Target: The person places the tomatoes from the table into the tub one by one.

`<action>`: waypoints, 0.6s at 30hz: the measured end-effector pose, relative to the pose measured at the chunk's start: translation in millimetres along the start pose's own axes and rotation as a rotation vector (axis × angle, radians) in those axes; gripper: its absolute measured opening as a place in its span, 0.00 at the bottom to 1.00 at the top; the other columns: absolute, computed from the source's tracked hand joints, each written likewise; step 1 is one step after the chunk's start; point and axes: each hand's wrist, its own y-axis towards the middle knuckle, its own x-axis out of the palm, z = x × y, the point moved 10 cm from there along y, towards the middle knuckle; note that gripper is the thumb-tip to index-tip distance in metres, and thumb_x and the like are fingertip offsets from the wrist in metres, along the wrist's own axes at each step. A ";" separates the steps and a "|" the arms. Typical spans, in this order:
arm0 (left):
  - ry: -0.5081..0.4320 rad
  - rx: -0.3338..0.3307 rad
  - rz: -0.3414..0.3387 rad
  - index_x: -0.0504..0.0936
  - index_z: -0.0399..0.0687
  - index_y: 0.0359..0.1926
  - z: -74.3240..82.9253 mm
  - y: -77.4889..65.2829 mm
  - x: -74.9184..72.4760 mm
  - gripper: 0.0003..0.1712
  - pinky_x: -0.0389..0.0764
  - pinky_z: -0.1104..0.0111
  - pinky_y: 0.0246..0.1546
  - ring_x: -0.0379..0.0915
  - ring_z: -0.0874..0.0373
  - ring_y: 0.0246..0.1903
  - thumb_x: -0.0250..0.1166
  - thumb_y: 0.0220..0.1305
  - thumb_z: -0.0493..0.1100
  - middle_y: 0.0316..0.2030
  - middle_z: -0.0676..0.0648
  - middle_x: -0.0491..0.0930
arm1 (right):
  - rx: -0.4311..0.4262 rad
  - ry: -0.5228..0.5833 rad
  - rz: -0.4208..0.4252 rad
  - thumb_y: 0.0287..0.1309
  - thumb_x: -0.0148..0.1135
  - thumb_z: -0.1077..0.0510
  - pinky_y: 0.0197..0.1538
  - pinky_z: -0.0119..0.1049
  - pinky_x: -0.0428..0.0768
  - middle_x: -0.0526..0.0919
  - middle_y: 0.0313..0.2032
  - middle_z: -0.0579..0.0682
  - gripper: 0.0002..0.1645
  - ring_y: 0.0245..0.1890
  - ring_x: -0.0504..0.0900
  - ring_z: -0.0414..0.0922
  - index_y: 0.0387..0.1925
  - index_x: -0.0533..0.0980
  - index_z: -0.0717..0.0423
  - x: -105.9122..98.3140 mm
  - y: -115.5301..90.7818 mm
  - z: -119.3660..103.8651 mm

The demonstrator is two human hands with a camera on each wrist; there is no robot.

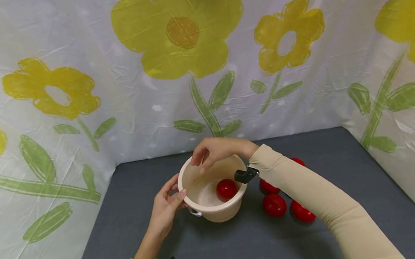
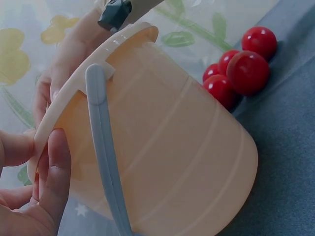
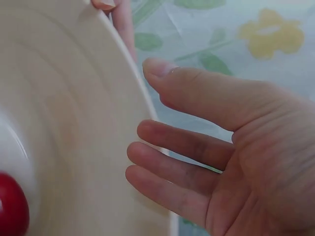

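A cream-coloured bucket [image 1: 219,216] stands on the dark table, its opening tipped slightly toward the head camera. The left hand [image 1: 165,208] pinches its rim at the left side, thumb on top and fingers beneath. A grey-blue handle [image 2: 106,147] hangs down the bucket's outer wall in the left wrist view. One glossy red ball [image 1: 227,189] lies inside on the bottom. Over the far rim is the right hand [image 1: 218,149], holding nothing. Its fingers [image 3: 172,167] are loosely extended and apart in the right wrist view, overlapping the rim there.
Several more red balls [image 1: 274,205] sit on the table [image 1: 142,183] to the right of the bucket, partly hidden by the right sleeve [image 1: 318,194]. Behind the table hangs a pale cloth [image 1: 133,111] printed with yellow flowers. Each wrist wears a black camera [image 1: 246,175].
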 end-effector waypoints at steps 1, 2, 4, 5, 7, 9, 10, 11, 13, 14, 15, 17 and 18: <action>-0.001 0.002 -0.003 0.59 0.36 0.72 0.0 -0.3 0.4 0.34 0.84 0.74 0.29 0.78 0.67 0.29 0.58 0.67 0.28 0.47 0.44 0.66 | -0.002 -0.002 0.006 0.56 0.72 0.59 0.55 0.33 0.82 0.84 0.53 0.59 0.23 0.52 0.84 0.49 0.53 0.80 0.61 -2.7 -3.7 -0.3; -0.002 0.006 -0.006 0.59 0.35 0.72 -0.1 -0.5 0.8 0.34 0.84 0.74 0.29 0.78 0.67 0.29 0.58 0.67 0.28 0.47 0.43 0.66 | -0.006 0.000 0.016 0.55 0.72 0.59 0.56 0.33 0.82 0.84 0.53 0.60 0.23 0.52 0.84 0.50 0.53 0.80 0.61 -5.6 -7.8 -0.7; -0.005 0.017 -0.012 0.59 0.35 0.72 -0.1 -0.8 1.1 0.34 0.84 0.74 0.29 0.78 0.67 0.29 0.58 0.67 0.28 0.48 0.42 0.66 | -0.010 0.000 0.045 0.56 0.71 0.60 0.57 0.36 0.82 0.84 0.53 0.61 0.23 0.52 0.84 0.51 0.53 0.80 0.60 -13.0 -16.8 -0.5; -0.007 0.023 -0.015 0.58 0.34 0.72 -0.1 -0.9 0.9 0.35 0.84 0.74 0.29 0.78 0.67 0.29 0.58 0.67 0.28 0.48 0.42 0.66 | -0.011 0.002 0.063 0.56 0.71 0.60 0.57 0.38 0.82 0.83 0.53 0.61 0.23 0.52 0.84 0.52 0.53 0.80 0.60 -17.3 -21.7 -0.1; -0.017 0.035 -0.024 0.59 0.35 0.72 -2.4 0.3 -0.2 0.35 0.84 0.74 0.30 0.79 0.67 0.29 0.59 0.67 0.29 0.48 0.42 0.67 | -0.006 0.008 0.101 0.55 0.71 0.60 0.57 0.42 0.82 0.84 0.52 0.61 0.23 0.52 0.84 0.53 0.53 0.80 0.60 -26.3 -32.6 2.0; -0.022 0.038 -0.027 0.59 0.35 0.73 -2.8 1.0 -0.2 0.35 0.84 0.74 0.30 0.79 0.67 0.30 0.59 0.67 0.29 0.48 0.42 0.67 | 0.012 0.009 0.143 0.55 0.72 0.60 0.57 0.43 0.82 0.84 0.52 0.61 0.23 0.52 0.84 0.54 0.53 0.81 0.58 -35.8 -45.0 6.4; -0.025 0.038 -0.028 0.59 0.35 0.73 -2.9 1.2 -0.1 0.35 0.84 0.74 0.30 0.79 0.67 0.30 0.60 0.67 0.29 0.48 0.42 0.67 | 0.024 0.014 0.161 0.55 0.72 0.60 0.58 0.44 0.82 0.84 0.52 0.61 0.23 0.52 0.84 0.55 0.53 0.81 0.58 -40.0 -51.1 9.3; -0.030 0.038 -0.029 0.59 0.35 0.73 -3.1 1.6 0.0 0.35 0.84 0.74 0.30 0.79 0.67 0.30 0.60 0.67 0.29 0.47 0.42 0.66 | 0.037 0.016 0.178 0.55 0.72 0.59 0.58 0.44 0.82 0.84 0.53 0.61 0.24 0.53 0.83 0.56 0.54 0.80 0.58 -44.1 -57.6 12.4; -0.037 0.041 -0.032 0.59 0.35 0.73 -2.9 2.0 0.2 0.36 0.84 0.75 0.30 0.80 0.67 0.30 0.60 0.67 0.29 0.47 0.42 0.66 | 0.066 0.020 0.211 0.55 0.72 0.58 0.57 0.44 0.82 0.84 0.53 0.60 0.25 0.54 0.83 0.56 0.55 0.80 0.58 -51.5 -70.8 20.3; -0.032 0.043 -0.029 0.58 0.34 0.73 -0.3 1.0 1.3 0.35 0.84 0.75 0.30 0.79 0.67 0.30 0.59 0.67 0.28 0.47 0.41 0.66 | 0.079 0.023 0.223 0.55 0.72 0.58 0.58 0.45 0.81 0.84 0.53 0.59 0.25 0.54 0.83 0.55 0.55 0.80 0.56 -54.4 -77.3 24.3; -0.034 0.047 -0.030 0.58 0.33 0.72 0.3 0.7 1.3 0.35 0.84 0.75 0.30 0.79 0.67 0.30 0.59 0.67 0.29 0.47 0.42 0.66 | 0.089 0.026 0.234 0.55 0.72 0.57 0.58 0.46 0.82 0.84 0.53 0.58 0.25 0.54 0.83 0.55 0.55 0.80 0.56 -56.9 -83.6 27.9; -0.033 0.053 -0.027 0.58 0.32 0.72 1.4 -0.1 0.9 0.35 0.84 0.75 0.29 0.79 0.68 0.30 0.59 0.67 0.28 0.46 0.42 0.66 | 0.113 0.031 0.254 0.55 0.72 0.56 0.57 0.46 0.82 0.84 0.54 0.57 0.25 0.55 0.83 0.53 0.56 0.80 0.56 -61.2 -96.3 36.1; -0.033 0.054 -0.025 0.58 0.32 0.72 1.8 -0.5 0.6 0.35 0.84 0.75 0.29 0.79 0.68 0.30 0.59 0.66 0.28 0.46 0.42 0.66 | 0.126 0.033 0.261 0.56 0.72 0.55 0.56 0.46 0.82 0.84 0.54 0.56 0.25 0.55 0.83 0.53 0.56 0.80 0.55 -63.0 -102.2 40.2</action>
